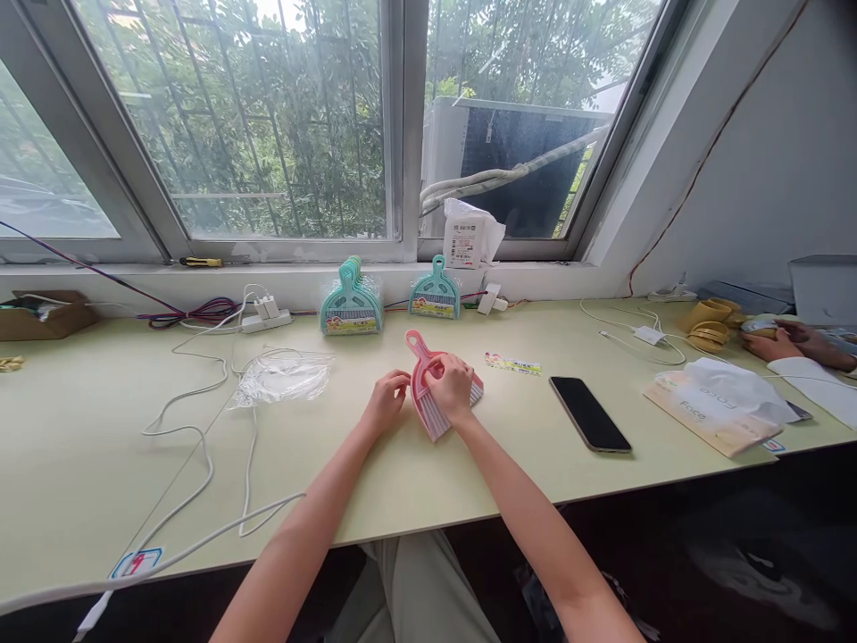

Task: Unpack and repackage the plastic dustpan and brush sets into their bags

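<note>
A small pink dustpan and brush set (428, 406) lies on the pale green desk (415, 482) in front of me, handle pointing away. My right hand (452, 386) rests on top of it with fingers curled around its body. My left hand (386, 402) pinches its left edge with bent fingers. A paper label strip (512, 364) lies just to the right of the set. Two teal dustpan sets (351, 306) (435, 295) lean against the sill behind.
A black phone (590, 413) lies to the right, beside a white bag (727, 397). A clear plastic bag (282, 377) and white cables (201, 446) lie to the left. Another person's hand (780, 344) works at the far right. A power strip (266, 314) sits by the sill.
</note>
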A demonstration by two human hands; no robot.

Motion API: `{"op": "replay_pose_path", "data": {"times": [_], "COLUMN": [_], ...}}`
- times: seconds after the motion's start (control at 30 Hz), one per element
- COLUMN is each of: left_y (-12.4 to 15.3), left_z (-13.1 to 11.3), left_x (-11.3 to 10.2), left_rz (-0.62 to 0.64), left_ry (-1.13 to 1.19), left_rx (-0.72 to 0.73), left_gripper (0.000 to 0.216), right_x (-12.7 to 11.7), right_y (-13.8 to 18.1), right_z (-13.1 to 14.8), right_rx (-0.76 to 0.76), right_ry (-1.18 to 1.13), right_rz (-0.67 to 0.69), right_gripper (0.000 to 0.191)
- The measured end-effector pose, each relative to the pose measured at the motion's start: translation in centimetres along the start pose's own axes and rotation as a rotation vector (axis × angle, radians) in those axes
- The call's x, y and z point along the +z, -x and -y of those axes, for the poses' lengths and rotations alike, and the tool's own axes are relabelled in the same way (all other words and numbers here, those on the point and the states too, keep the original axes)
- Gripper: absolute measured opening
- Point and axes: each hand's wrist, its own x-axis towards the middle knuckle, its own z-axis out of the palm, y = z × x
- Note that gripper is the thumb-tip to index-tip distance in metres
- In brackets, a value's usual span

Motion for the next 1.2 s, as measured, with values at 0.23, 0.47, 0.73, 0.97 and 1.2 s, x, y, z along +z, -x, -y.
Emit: {"op": "replay_pose_path", "data": {"times": [0.23, 0.47, 0.73, 0.97, 1.2], "left_y": [0.03, -0.02, 0.0, -0.02, -0.06], "left_z": [-0.24, -0.24, -0.24, 0.01, 0.18], "left_x": [-0.04, -0.01, 0.03, 0.05, 0.11], "left_rz": [0.006, 0.007, 0.0, -0.003, -0.006], "left_ry": [0.042, 0.062, 0.055, 0.08, 0.08], "left_rx": [-0.012, -0.032, -0.027, 0.004, 0.007], "left_gripper": [0.026, 0.023, 0.024, 0.022, 0.024], "right_x": [-0.02, -0.06, -0.09, -0.15, -0.04], "right_y": [0.07, 0.05, 0.04, 0.1, 0.11], "right_z": [0.04, 0.03, 0.13, 0.2, 0.15], "right_rx": [0.0, -0.001, -0.002, 0.003, -0.009], "right_ry": [-0.015, -0.021, -0.008, -0.009, -0.007], "right_rz": [0.01, 0.005, 0.014, 0.018, 0.02], "right_gripper": [0.005, 0.005, 0.006, 0.006, 0.005]}}
